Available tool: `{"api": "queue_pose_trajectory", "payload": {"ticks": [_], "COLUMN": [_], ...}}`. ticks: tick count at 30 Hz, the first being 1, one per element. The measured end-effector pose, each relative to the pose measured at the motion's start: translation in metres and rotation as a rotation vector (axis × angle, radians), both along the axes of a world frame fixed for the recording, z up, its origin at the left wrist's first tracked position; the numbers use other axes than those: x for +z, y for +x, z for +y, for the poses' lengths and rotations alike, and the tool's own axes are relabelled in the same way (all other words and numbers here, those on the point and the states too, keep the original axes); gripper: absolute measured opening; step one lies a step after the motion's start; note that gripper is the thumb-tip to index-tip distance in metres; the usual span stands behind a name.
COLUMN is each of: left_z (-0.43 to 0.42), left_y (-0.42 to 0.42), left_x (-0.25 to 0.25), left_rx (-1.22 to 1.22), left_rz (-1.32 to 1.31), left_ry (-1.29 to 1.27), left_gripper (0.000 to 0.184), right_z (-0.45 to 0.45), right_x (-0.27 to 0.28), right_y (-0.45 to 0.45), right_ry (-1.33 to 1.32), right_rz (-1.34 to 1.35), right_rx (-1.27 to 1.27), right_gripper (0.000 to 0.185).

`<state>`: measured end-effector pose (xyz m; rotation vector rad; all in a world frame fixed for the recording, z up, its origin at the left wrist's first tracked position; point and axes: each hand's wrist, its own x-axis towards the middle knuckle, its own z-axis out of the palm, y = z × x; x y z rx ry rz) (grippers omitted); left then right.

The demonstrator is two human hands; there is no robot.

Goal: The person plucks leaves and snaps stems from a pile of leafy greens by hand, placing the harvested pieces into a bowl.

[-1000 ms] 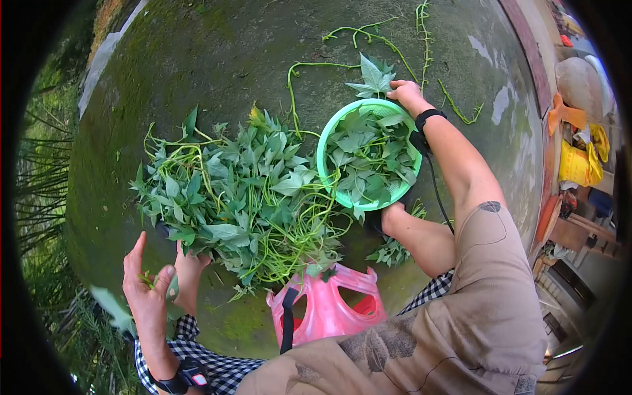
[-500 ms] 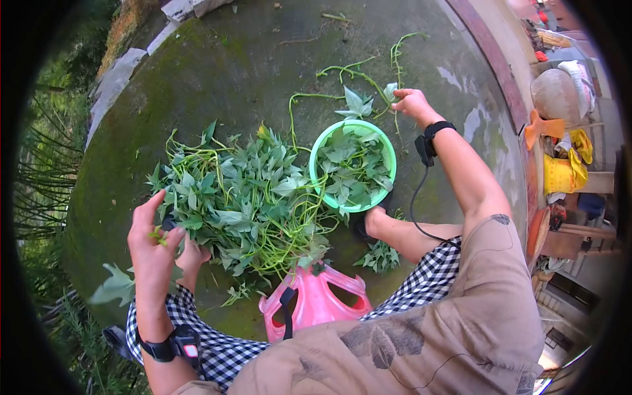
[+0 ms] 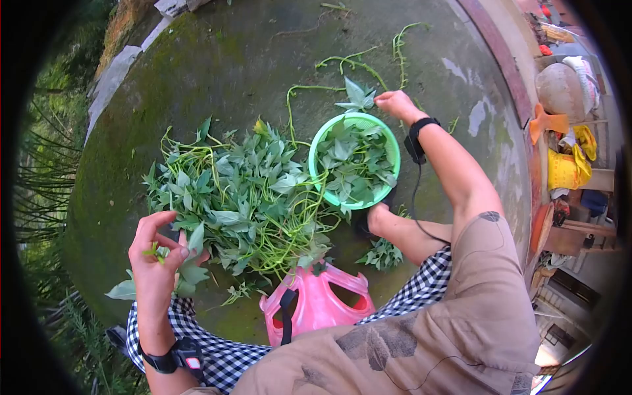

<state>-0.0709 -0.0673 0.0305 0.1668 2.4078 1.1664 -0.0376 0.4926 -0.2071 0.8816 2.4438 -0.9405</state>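
In my left hand (image 3: 155, 253), curled fingers grip sweet potato leaves (image 3: 191, 270); a bit of green stem pokes out between the fingers and broad leaves hang around the hand. Just beyond it lies a big heap of sweet potato vines (image 3: 243, 191) on the ground. My right hand (image 3: 400, 106) is above the basket's far rim, its fingertips pinched together at the edge of a pale sweet potato leaf (image 3: 357, 97). Below that hand, a light green round basket (image 3: 397, 161) is filled with picked leaves (image 3: 355, 161). Stripped vine stems (image 3: 359, 64) lie past it.
A pink plastic stool (image 3: 313, 306) stands between my knees, at the near side of the heap. A small leafy bunch (image 3: 382, 255) lies beside my foot (image 3: 378, 220). To the right are a red-brown ledge (image 3: 490, 39), a yellow container (image 3: 563, 170) and a large jar (image 3: 559, 89).
My right hand has moved left and slightly down, closer to the basket, and its fingers have drawn together. My left hand has lowered a little, away from the heap, with its leaves.
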Motion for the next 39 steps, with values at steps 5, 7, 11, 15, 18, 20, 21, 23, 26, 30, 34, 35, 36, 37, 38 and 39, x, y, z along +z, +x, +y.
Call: {"api": "queue_pose_trajectory", "payload": {"ticks": [5, 7, 11, 15, 18, 20, 21, 23, 26, 30, 34, 35, 36, 37, 38, 39], "left_z": [0.004, 0.004, 0.01, 0.005, -0.007, -0.015, -0.019, -0.025, -0.023, -0.022, -0.024, -0.024, -0.021, -0.018, -0.015, -0.01], "left_y": [-0.011, -0.013, -0.018, -0.014, -0.014, -0.013, -0.014, -0.015, -0.01, 0.0, 0.008, 0.012, 0.016, 0.019, 0.023, 0.028], "left_x": [-0.01, -0.011, 0.005, 0.021, 0.035, 0.039, 0.038, 0.036, 0.037, 0.035, 0.035, 0.032, 0.03, 0.029, 0.029, 0.029], "left_rx": [-0.044, 0.019, 0.069, 0.143, 0.23, 0.264, 0.28, 0.255, 0.31, 0.325, 0.268, 0.271, 0.276, 0.279, 0.276, 0.281], "left_rz": [-0.148, -0.302, -0.331, -0.221, -0.272, -0.323, -0.35, -0.4, -0.475, -0.555, -0.617, -0.621, -0.624, -0.622, -0.648, -0.671], "left_ry": [-0.141, -0.093, -0.074, 0.2, 0.441, 0.581, 0.646, 0.733, 0.848, 1.008, 1.065, 1.059, 1.052, 1.043, 1.027, 1.009], "left_gripper": [0.037, 0.03, 0.026, 0.038, 0.041, 0.041, 0.042, 0.045, 0.049, 0.052, 0.049, 0.048, 0.048, 0.048, 0.047, 0.047], "right_z": [-0.011, -0.005, 0.012, -0.004, -0.024, -0.045, -0.058, -0.078, -0.091, -0.128, -0.116, -0.108, -0.134, -0.168, -0.184, -0.198], "right_x": [-0.077, -0.104, -0.099, 0.02, 0.103, 0.154, 0.18, 0.235, 0.325, 0.476, 0.519, 0.505, 0.495, 0.481, 0.458, 0.43], "right_y": [-0.016, -0.019, -0.023, -0.032, -0.011, 0.013, 0.025, 0.051, 0.095, 0.171, 0.269, 0.296, 0.312, 0.315, 0.312, 0.309], "right_ry": [-0.03, -0.005, -0.075, -0.074, -0.148, -0.19, -0.177, -0.144, -0.122, -0.024, 0.136, 0.2, 0.234, 0.266, 0.182, 0.092], "right_rz": [-0.111, -0.19, -0.223, -0.273, -0.262, -0.232, -0.247, -0.274, -0.119, -0.056, -0.107, -0.121, -0.046, 0.033, 0.135, 0.236], "right_rx": [0.173, 0.127, 0.016, -0.06, 0.023, 0.109, 0.128, 0.169, 0.272, 0.256, 0.232, 0.317, 0.354, 0.39, 0.428, 0.46], "right_gripper": [0.042, 0.045, 0.052, 0.034, 0.027, 0.027, 0.028, 0.031, 0.037, 0.039, 0.031, 0.028, 0.024, 0.019, 0.016, 0.014]}}
